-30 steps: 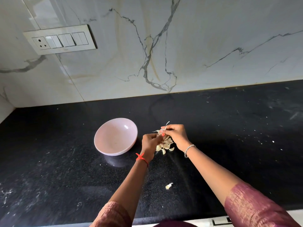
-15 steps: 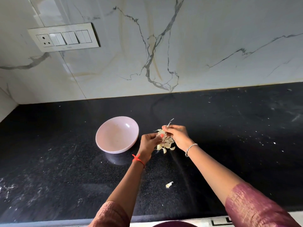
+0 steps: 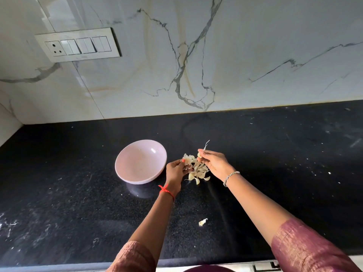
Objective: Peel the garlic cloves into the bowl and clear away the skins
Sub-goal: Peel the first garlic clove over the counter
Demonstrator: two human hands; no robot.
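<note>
One bowl, one garlic cluster, one stray scrap, one switchboard.

Pink bowl, speckled black counter

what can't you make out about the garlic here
- Head view: whether the garlic bit in the left hand is clove or skin; curled fingers mostly cover it.
- Head view: the piece the right hand pinches; too small, only a thin stalk shows.
- Head view: the scrap near the front; too small, clove or skin.
</note>
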